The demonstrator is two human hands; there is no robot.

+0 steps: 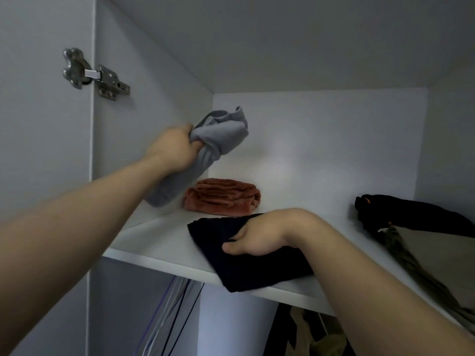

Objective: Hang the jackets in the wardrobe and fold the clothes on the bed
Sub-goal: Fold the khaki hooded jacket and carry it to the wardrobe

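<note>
Putting folded clothes away on the wardrobe shelf [159,240], by the look of it, with the bed itself out of view. Clutches a bunched grey garment [223,129] in the left grip [174,147], fingers curled tight round its middle, raised clear of the shelf close to the left wall, lower end hanging just beside a folded orange cloth [223,196]. Holds a folded dark navy garment [244,268] in the right grip [259,235] at the shelf's front edge, thumb on the near side, fingers tucked into the cloth, one corner overhanging. Further right on the same shelf, a black garment [398,211] and an olive one [437,258]; below, hung clothes [316,330], dimly seen. Next, probably: slide the navy piece back from the edge, let go, then set the grey one down beside the orange, better with a proper fold first, being crumpled now.
</note>
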